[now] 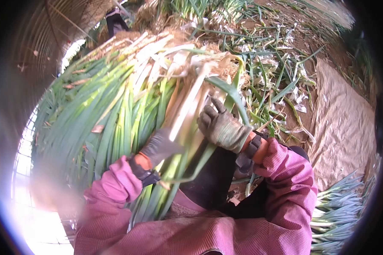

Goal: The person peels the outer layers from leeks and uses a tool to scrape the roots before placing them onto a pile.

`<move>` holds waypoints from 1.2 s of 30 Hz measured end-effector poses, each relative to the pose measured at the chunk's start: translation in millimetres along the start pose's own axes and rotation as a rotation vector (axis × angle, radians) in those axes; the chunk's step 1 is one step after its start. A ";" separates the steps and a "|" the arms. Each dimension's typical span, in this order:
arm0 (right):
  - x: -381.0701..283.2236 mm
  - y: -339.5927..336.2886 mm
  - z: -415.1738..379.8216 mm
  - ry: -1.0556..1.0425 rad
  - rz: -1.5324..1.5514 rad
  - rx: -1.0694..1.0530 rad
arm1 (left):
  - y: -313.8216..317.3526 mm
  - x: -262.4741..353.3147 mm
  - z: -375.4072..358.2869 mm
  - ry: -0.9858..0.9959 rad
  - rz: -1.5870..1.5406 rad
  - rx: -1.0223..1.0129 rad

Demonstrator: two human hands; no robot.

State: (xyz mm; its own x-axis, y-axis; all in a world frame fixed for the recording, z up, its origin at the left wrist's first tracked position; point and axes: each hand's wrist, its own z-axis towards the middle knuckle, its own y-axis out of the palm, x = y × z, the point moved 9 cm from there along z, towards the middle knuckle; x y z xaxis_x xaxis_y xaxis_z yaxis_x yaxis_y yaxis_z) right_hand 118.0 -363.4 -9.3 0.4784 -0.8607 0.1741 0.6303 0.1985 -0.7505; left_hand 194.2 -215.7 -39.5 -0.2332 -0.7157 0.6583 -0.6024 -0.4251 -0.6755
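My left hand (161,146), in a dark grey glove and smeared by motion, is closed around a long green onion. Its white stalk (189,102) points up and away, and its green leaves (168,182) hang over my lap. To the right of the stalk is my right hand (223,127) in a dirty grey-green glove, fingers curled in; whatever is between them is hidden. A loose bent green leaf (234,91) arches just above that hand. Left of both hands lies a large heap of green onions (102,110), roots toward the far side.
Peeled leaves and skins (276,72) litter the soil at the right. A crumpled tan sheet (340,123) covers ground beyond them. More green onions (336,216) lie at lower right, with bundles (191,8) at the back. A ribbed curved wall (38,38) stands left.
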 end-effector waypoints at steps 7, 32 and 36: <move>7.5 4.7 -18.8 0.044 0.031 -0.135 | -76.7 49.8 -32.4 -0.128 -0.466 0.054; -3.4 -5.4 -33.9 -0.046 -0.126 0.119 | 6.2 0.5 0.4 -0.309 -0.266 -0.186; 5.1 -0.5 -37.9 0.008 -0.082 0.104 | -55.7 13.1 -13.3 -0.168 -0.574 -0.068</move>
State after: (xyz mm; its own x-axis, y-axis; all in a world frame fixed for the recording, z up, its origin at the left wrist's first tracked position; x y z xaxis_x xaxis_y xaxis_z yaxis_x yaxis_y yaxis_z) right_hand 96.9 -385.7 -32.2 0.4180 -0.8798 0.2262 0.7272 0.1749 -0.6638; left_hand 214.5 -194.0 11.1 0.2641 -0.4625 0.8464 -0.6455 -0.7368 -0.2012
